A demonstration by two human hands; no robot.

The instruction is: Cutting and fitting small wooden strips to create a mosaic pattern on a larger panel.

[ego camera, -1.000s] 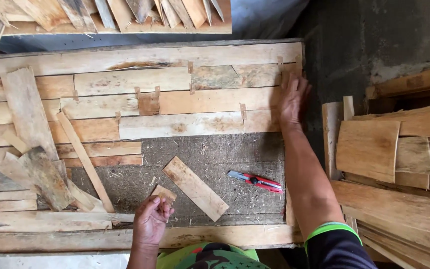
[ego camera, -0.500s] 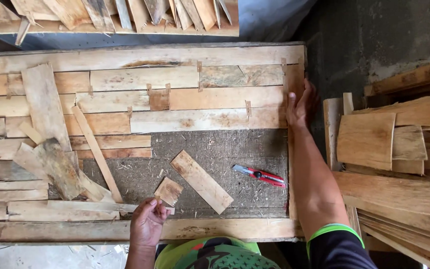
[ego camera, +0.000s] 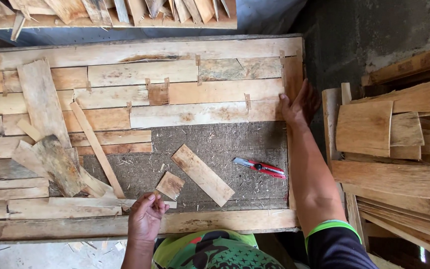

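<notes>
A wide board (ego camera: 140, 50) framed with wooden strips lies below me, partly covered with thin veneer pieces. My right hand (ego camera: 299, 105) presses flat on the right end of a long veneer strip (ego camera: 200, 113) at the board's right edge. My left hand (ego camera: 145, 219) rests at the near frame, fingers curled, pinching a small sliver beside a little square veneer scrap (ego camera: 170, 185). A longer loose veneer piece (ego camera: 202, 174) lies diagonally on the bare rough panel (ego camera: 245, 142). A red utility knife (ego camera: 260, 168) lies on that panel to the right.
Loose veneer offcuts (ego camera: 51, 159) pile on the board's left side. A stack of veneer sheets (ego camera: 389, 144) sits to the right on the dark floor. More wood strips (ego camera: 125, 10) lie on a shelf beyond the board.
The view has shifted slightly, with the board sitting lower in frame. My right hand slid a little down along the board's right edge. My left hand stays near the small scrap.
</notes>
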